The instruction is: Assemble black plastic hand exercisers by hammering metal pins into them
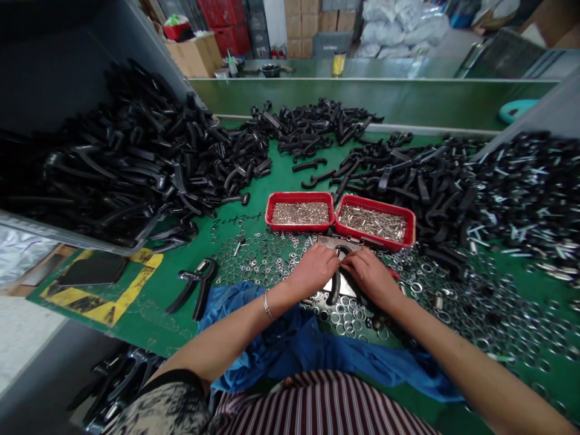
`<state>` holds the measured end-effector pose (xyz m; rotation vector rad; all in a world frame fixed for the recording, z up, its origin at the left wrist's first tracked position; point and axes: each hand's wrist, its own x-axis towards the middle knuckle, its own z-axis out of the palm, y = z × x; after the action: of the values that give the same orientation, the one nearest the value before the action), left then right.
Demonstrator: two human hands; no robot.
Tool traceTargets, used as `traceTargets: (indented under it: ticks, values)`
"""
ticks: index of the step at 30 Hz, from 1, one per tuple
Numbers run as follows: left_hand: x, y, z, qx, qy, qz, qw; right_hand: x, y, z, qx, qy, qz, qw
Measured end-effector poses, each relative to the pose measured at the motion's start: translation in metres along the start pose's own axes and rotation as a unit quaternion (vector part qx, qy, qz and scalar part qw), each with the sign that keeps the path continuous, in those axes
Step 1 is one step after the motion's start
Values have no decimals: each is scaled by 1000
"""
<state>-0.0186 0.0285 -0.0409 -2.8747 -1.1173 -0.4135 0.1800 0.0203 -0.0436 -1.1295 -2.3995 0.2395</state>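
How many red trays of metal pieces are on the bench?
2. The left tray and right tray sit side by side on the green bench; piled black parts could hide others.

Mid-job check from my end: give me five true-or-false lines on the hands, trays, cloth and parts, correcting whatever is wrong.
1. The left hand and right hand meet at a black curved piece. True.
2. The blue cloth lies beyond the red trays. False: the blue cloth is on the near side, by the forearms.
3. The right red tray holds longer pieces than the left red tray. True.
4. The V-shaped grip lies inside the yellow-and-black tape. False: the V-shaped grip lies on the green tabletop, right of the tape.
5. Metal rings lie scattered near the hands. True.
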Motion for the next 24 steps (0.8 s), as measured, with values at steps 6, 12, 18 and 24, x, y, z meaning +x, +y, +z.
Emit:
traceTargets:
  ticks: [6,12,18,24]
  values:
    - [-12,9,-4,-36,-5,-6,999,-3,5,0,-16,-23,-19,999]
    - [-20,9,1,-127,21,-64,990,-3,4,2,-60,-18,-28,998]
    - [-24,1,3,-175,34,-129,976,0,0,0,-100,-32,-38,994]
    - [-23,-9,1,-194,15,-116,974,0,-5,1,-137,-55,-57,987]
